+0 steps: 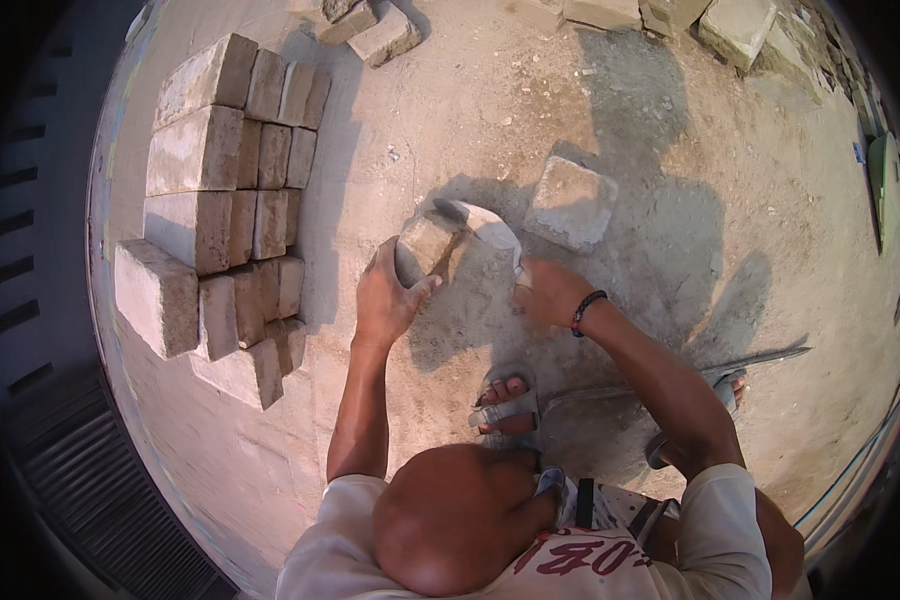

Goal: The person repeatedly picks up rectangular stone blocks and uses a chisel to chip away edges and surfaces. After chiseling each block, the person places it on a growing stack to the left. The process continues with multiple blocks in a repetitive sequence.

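My left hand (392, 300) grips a grey-brown paving block (428, 245), thumb on the near side and fingers round its left side. The block is tilted; whether it rests on the ground I cannot tell. My right hand (548, 292), with a dark beaded bracelet at the wrist, is closed round the handle of what looks like a trowel (490, 228). Its pale blade reaches left to the block's upper right edge, its dark tip over the block. The handle is mostly hidden in my fist. Just beyond my right hand, another paving block (572, 203) lies on the ground.
A stack of paving blocks (195, 150) stands at the left, several layers high. More blocks (385, 38) lie at the far side, and others (738, 30) at the far right. A long thin metal bar (670, 378) lies near my sandalled feet (507, 405). The ground is dusty.
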A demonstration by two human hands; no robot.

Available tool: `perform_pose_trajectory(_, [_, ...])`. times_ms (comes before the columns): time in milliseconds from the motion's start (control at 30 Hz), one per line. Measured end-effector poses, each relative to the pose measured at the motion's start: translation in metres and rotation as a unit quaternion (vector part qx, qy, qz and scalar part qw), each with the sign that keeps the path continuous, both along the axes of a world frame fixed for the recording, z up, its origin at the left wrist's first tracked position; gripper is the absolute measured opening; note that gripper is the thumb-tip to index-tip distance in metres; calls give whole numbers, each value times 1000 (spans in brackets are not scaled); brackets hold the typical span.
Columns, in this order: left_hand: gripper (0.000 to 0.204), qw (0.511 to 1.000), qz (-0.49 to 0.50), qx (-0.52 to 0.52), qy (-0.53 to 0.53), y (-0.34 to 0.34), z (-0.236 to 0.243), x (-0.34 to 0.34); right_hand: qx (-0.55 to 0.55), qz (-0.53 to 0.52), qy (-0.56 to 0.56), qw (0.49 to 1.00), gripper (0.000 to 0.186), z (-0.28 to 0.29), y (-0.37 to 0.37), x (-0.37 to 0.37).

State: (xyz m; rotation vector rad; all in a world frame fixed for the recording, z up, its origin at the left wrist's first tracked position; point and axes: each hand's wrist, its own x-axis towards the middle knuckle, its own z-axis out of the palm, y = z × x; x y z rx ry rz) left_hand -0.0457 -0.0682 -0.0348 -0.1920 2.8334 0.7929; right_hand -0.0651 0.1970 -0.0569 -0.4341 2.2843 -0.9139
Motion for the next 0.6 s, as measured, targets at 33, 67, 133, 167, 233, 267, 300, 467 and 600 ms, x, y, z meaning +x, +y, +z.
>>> perform_pose_trajectory(33, [80,998,12,55,-34,-1,6,-11,-9,7,1,1000,35,-8,6,-8])
perform_pose_trajectory(67, [79,990,29,109,-85,-6,15,-14,-32,-12,2,999,36,9,1,-6])
perform_pose_trajectory(133, [82,971,47,190,-139,-31,6,-14,-79,-48,19,996,37,45,-7,-12])
perform_pose_trajectory(167, [83,971,42,186,-144,-29,2,-17,-45,-29,-1,999,36,36,-7,-9])
perform_pose_trajectory(233, [84,972,34,178,-151,-26,-2,-24,24,11,-39,999,36,17,-10,-6])
perform_pose_trajectory(267, [85,970,31,186,-153,-26,-4,-23,31,21,-38,999,36,14,-6,-11])
perform_pose_trajectory(300, [86,968,28,193,-155,-27,-6,-19,38,31,-36,998,36,11,1,-18])
perform_pose_trajectory(467, [96,971,18,204,-126,-14,-8,-10,-21,-9,-28,999,36,29,-1,-13])
perform_pose_trajectory(600, [113,942,57,271,-192,-8,2,-15,-11,-6,-38,999,35,8,6,-18])
